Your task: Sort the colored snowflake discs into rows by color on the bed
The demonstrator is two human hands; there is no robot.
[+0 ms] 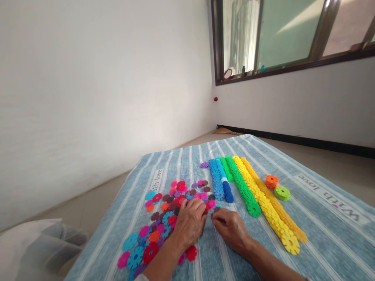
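Note:
Loose plastic snowflake discs (150, 251) in red, pink, blue, purple, orange and brown lie in a spread-out pile on the left of the cloth. My left hand (191, 218) rests over the right part of this pile, its fingers bent down and close together; whatever they grip is hidden. Just to the right, my right hand (231, 230) is closed in a pinch, palm side hidden. A blue disc (216, 208) shows right by its fingertips, but I cannot tell whether it is held.
Sorted rows of overlapping discs run along the right: blue (216, 181), green (243, 187), yellow (266, 205) and amber (274, 199). Small orange (272, 181) and lime (282, 192) stacks sit beyond them. A striped blue cloth (325, 234) covers the table near a white wall.

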